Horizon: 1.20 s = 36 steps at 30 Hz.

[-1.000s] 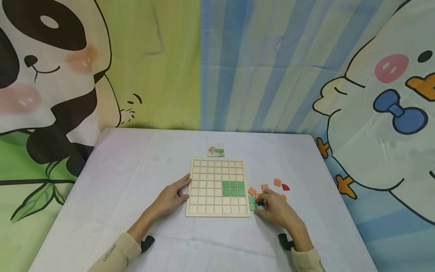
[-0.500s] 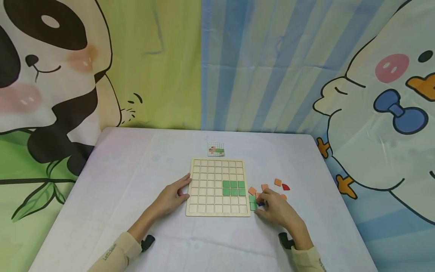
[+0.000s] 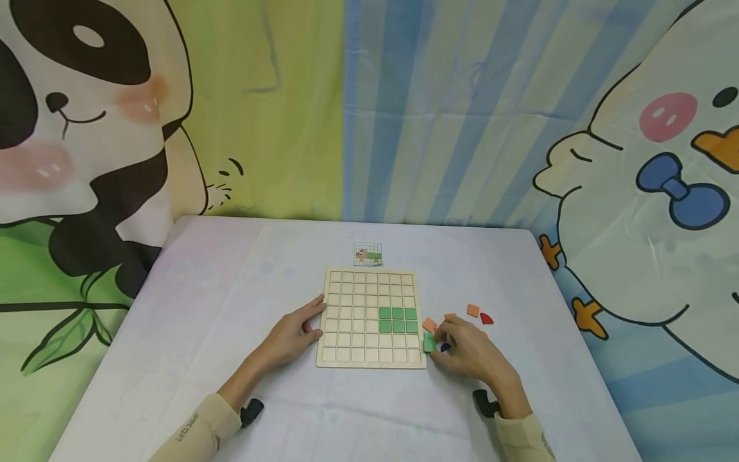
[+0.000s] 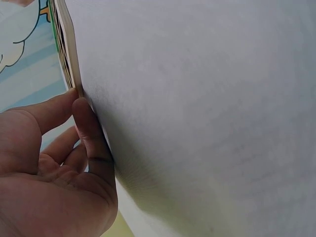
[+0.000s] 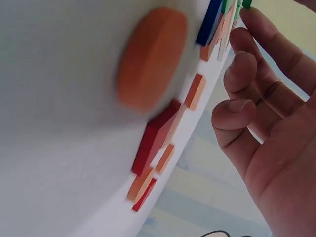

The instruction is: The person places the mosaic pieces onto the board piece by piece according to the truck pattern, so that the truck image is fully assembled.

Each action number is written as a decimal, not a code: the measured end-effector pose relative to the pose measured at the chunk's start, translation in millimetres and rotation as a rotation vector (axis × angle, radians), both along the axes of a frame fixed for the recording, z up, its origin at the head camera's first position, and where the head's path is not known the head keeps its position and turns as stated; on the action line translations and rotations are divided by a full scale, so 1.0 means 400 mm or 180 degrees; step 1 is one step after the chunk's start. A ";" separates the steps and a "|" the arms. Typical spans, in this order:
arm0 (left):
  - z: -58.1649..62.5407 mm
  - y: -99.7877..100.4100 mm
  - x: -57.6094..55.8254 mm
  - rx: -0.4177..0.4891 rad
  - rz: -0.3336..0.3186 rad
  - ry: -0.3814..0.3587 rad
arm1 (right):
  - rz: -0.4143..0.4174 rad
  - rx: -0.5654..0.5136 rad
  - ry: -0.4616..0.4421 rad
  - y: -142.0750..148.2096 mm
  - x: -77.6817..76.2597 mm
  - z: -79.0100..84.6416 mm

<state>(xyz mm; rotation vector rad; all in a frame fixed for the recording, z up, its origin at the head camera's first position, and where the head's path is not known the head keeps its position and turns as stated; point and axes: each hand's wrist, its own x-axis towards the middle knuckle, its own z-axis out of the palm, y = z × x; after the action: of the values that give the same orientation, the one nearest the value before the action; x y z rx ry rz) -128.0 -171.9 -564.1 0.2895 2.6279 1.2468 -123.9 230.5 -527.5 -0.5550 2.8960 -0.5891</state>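
Note:
A light wooden grid board (image 3: 346,321) lies on the white table, with a block of green square tiles (image 3: 398,320) at its middle right. My left hand (image 3: 293,332) rests at its left edge; in the left wrist view the thumb and index fingertips touch the board's side (image 4: 71,54). Beyond the right edge, my right hand (image 3: 469,350) pinches a green tile (image 3: 429,342) between thumb and index finger. The right wrist view shows a bit of green (image 5: 247,3) at the fingertips. A dark blue piece (image 3: 445,347) lies just under that hand.
A small picture card (image 3: 367,253) lies behind the board. Around the right hand are loose orange tiles (image 3: 473,310) and a red piece (image 3: 487,318). An orange rounded piece (image 5: 152,59) shows close up in the right wrist view. A printed curtain (image 3: 433,115) hangs behind the table.
The green tile by the right fingertips has shifted and tilted as thumb and index finger took hold of it. More of the blue piece shows. The left hand has stayed at the board.

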 end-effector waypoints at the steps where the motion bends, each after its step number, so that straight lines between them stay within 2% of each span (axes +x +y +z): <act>1: 0.000 0.000 0.000 -0.0005 0.0002 0.0004 | -0.0003 -0.0004 0.0023 -0.004 -0.003 0.002; 6: -0.002 0.000 -0.001 -0.0026 0.0010 -0.0005 | 0.0049 -0.0148 0.0030 -0.026 -0.022 0.011; 14: -0.007 0.001 -0.001 -0.0031 0.0026 -0.0014 | 0.0368 -0.0287 0.0073 -0.067 -0.058 0.013; 21: -0.005 0.001 -0.001 -0.0014 0.0030 -0.0016 | 0.0392 -0.0334 0.0039 -0.104 -0.075 0.010; 36: -0.008 0.001 -0.003 -0.0022 0.0029 -0.0007 | 0.0367 -0.0174 0.0017 -0.183 -0.089 0.011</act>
<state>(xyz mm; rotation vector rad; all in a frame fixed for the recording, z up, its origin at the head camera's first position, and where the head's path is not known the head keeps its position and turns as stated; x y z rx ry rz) -129.2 -171.6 -567.4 0.2753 2.6342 1.2397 -159.6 157.5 -523.2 -0.7264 2.8366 -0.6524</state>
